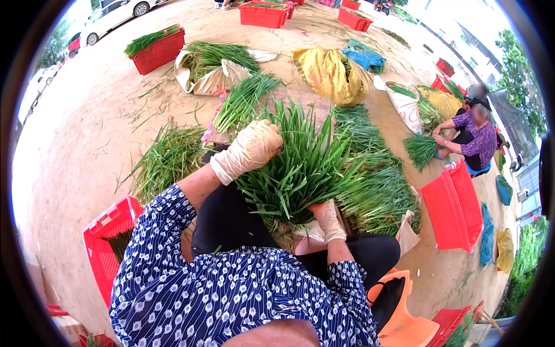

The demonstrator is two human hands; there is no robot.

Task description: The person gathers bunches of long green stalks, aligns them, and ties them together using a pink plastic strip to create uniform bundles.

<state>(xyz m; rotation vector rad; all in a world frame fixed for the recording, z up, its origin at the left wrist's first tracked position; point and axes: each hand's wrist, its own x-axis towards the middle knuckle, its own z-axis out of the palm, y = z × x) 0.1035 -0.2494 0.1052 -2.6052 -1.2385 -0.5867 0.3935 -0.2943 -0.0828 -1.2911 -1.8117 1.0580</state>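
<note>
A large bundle of long green leafy stalks, resembling garlic chives [295, 169], stands fanned out between the knees. My right hand [327, 219], in a pale glove, grips it low on its near right side. At its upper left is my left hand [256, 145], gloved too, with the fingers curled in against the leaves; whether it pinches any of them is hidden. Just beyond lies a tied bunch of green stalks [245, 102] beside pink ties. To the right a long heap of similar stalks [373, 186] is spread, and a loose pile of leaves [169, 160] lies at the left.
Red plastic crates stand at the left [108, 247], at the right [453, 206] and farther off [158, 50]. A yellow woven sack [331, 76] and a white sack [223, 80] lie ahead. An orange chair [403, 312] is close by. Another person [477, 134] sits at the right, handling stalks.
</note>
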